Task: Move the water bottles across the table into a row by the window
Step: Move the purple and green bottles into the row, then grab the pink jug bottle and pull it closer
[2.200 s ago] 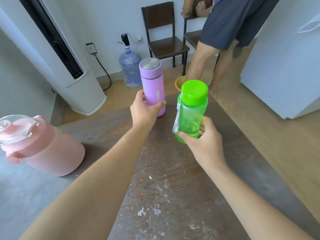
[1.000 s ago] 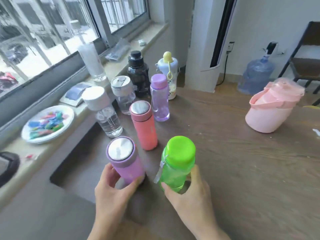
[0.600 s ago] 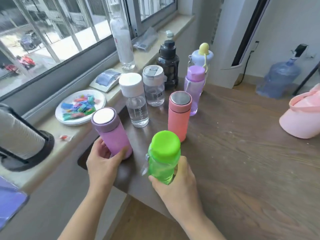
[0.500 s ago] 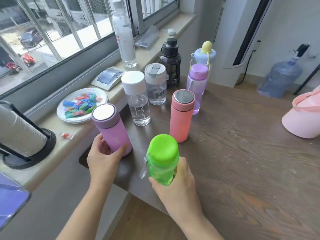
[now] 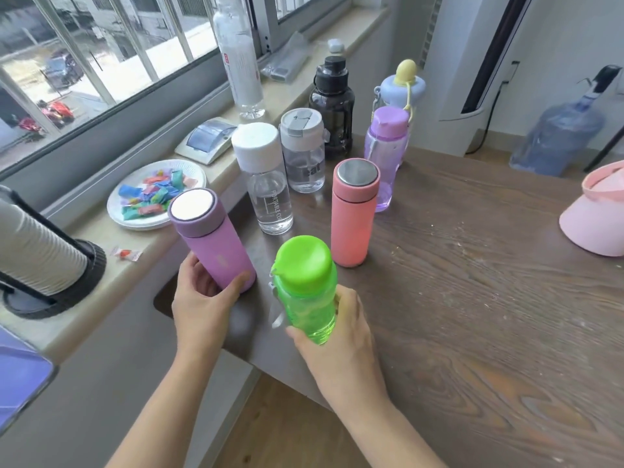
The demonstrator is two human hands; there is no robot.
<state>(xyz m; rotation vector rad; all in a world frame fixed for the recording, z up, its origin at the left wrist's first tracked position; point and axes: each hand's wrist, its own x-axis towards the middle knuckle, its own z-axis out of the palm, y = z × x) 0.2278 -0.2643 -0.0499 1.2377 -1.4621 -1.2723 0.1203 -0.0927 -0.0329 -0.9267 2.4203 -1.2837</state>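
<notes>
My left hand (image 5: 202,298) grips the base of a purple flask (image 5: 211,238) with a steel lid, tilted, at the table corner beside the window sill. My right hand (image 5: 334,327) holds a green bottle (image 5: 305,285) with a green cap just to its right, above the wooden table (image 5: 472,315). Behind them stand a salmon flask (image 5: 353,214), a clear bottle with a white cap (image 5: 266,184), a grey-lidded clear bottle (image 5: 302,152), a lilac bottle (image 5: 385,157), a dark bottle (image 5: 332,106) and a pale blue kids' bottle (image 5: 401,89).
A plate of wrapped sweets (image 5: 155,194), a tall clear bottle (image 5: 239,55) and a stack of paper cups (image 5: 37,255) are on the window sill (image 5: 101,228). A pink jug (image 5: 597,211) lies at the table's right. A water drum (image 5: 557,136) is on the floor.
I turned from the far end of the table to the window side, carrying both bottles. Over the last half second both hands moved the purple flask and green bottle slightly toward the row.
</notes>
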